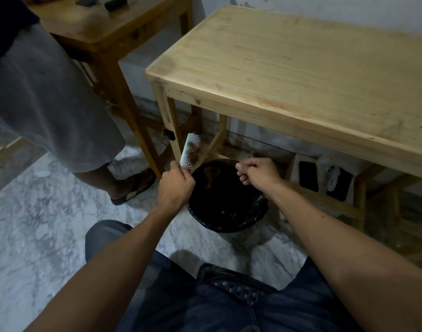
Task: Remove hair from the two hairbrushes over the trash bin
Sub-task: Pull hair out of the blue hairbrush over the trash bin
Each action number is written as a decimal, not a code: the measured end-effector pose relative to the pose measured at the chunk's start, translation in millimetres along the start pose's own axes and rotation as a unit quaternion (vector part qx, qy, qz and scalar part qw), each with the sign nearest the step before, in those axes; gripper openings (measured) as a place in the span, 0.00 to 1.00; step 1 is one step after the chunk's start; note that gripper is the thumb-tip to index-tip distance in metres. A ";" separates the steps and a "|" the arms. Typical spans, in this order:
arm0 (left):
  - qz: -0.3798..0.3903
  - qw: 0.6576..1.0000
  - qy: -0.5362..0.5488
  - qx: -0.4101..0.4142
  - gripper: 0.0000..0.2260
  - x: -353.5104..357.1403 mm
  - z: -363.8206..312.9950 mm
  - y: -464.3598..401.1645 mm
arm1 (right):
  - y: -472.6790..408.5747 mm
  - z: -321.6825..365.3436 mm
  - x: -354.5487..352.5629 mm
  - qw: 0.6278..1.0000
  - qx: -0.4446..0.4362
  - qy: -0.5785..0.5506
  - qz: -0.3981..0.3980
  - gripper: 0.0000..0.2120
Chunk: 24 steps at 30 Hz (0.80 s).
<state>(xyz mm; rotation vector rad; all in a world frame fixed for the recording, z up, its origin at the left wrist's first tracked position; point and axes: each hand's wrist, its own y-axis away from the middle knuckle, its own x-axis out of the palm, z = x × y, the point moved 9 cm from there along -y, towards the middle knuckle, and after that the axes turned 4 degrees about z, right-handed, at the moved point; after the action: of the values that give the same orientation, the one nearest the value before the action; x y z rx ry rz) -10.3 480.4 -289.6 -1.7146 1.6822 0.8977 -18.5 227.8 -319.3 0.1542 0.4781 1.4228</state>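
Note:
My left hand (175,185) grips the handle of a white hairbrush (190,149), held upright at the left rim of the trash bin, bristles facing right with brown hair caught in them. My right hand (255,172) hovers over the bin's far right rim with fingers pinched together; thin hair strands seem to stretch from the brush toward it. The round bin (250,219) has a black liner, and a clump of brown hair (208,174) lies inside. I see only one hairbrush.
A light wooden table (301,68) stands right behind the bin, with a shelf below holding dark items (308,173). Another person in grey shorts (44,104) and sandals stands at left beside a second wooden table (104,27). The floor is marble.

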 end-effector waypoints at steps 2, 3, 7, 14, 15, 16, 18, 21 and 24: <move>0.010 0.999 -0.006 0.036 0.10 0.2 -10.3 0.7 | -0.4 -4.1 -1.0 0.999 0.018 0.029 0.003 0.04; 0.017 0.998 -0.011 0.057 0.10 0.9 -16.7 2.1 | 0.5 -5.4 1.6 0.998 0.032 0.058 0.019 0.04; 0.038 0.987 -0.054 0.149 0.09 7.2 -38.6 9.7 | 3.4 -0.7 20.4 0.992 0.062 0.052 0.092 0.29; 0.039 0.977 -0.095 0.188 0.10 10.9 -48.6 16.8 | 4.3 17.4 31.0 0.996 -0.005 -0.031 0.088 0.05; 0.033 0.981 -0.084 0.170 0.10 8.5 -44.9 14.9 | 4.3 17.2 28.3 0.997 -0.009 -0.033 0.075 0.05; 0.027 0.986 -0.071 0.149 0.10 6.2 -39.8 12.4 | 4.3 15.9 24.2 0.998 -0.009 -0.033 0.061 0.05; 0.012 0.994 -0.046 0.097 0.11 0.7 -28.2 7.5 | 4.5 13.1 14.6 0.999 -0.005 -0.025 0.038 0.04; -0.015 1.000 0.021 -0.003 0.12 -9.2 -6.9 2.1 | 5.0 8.8 -0.8 1.000 0.000 -0.009 0.009 0.05; -0.012 0.995 0.082 -0.060 0.13 -10.4 5.9 0.9 | 3.7 0.8 -10.6 1.000 0.016 0.002 -0.014 0.05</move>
<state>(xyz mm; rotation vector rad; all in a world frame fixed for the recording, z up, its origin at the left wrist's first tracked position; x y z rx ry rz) -11.5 491.5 -284.9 -1.9308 1.7389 0.8825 -22.3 218.3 -314.7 0.1706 0.5052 1.3882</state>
